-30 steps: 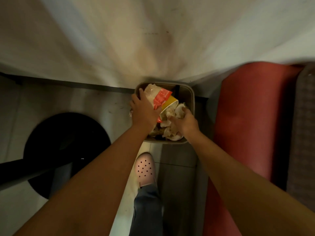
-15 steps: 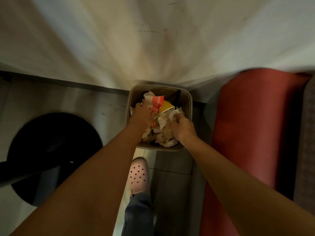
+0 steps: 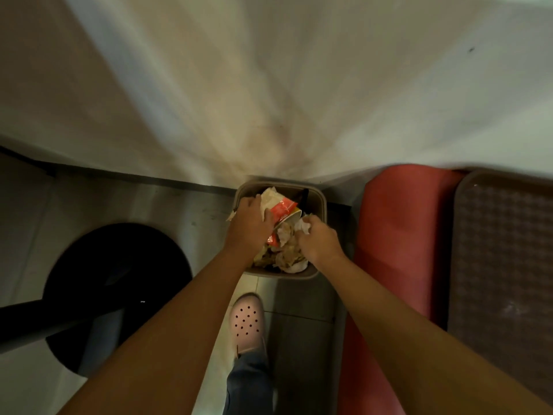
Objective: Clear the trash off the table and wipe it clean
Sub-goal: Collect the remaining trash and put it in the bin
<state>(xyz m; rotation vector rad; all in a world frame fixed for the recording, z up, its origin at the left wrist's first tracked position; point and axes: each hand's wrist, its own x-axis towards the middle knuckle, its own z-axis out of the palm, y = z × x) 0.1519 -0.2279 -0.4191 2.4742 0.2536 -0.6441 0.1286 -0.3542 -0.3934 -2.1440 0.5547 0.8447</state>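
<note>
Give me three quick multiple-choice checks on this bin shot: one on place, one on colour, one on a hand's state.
1. Where does the bin stand? A on a table; B on the floor against the wall; C on a shelf.
2. What colour is the shoe near it? A pink; B black; C blue.
3. What is the right hand doing? A hanging open; B pinching a crumpled napkin; C lying flat on the rim.
Answers: 1 B, floor tiles surround its base; 2 A, the perforated clog is pale pink; 3 B, it curls round the white wad above the trash.
</note>
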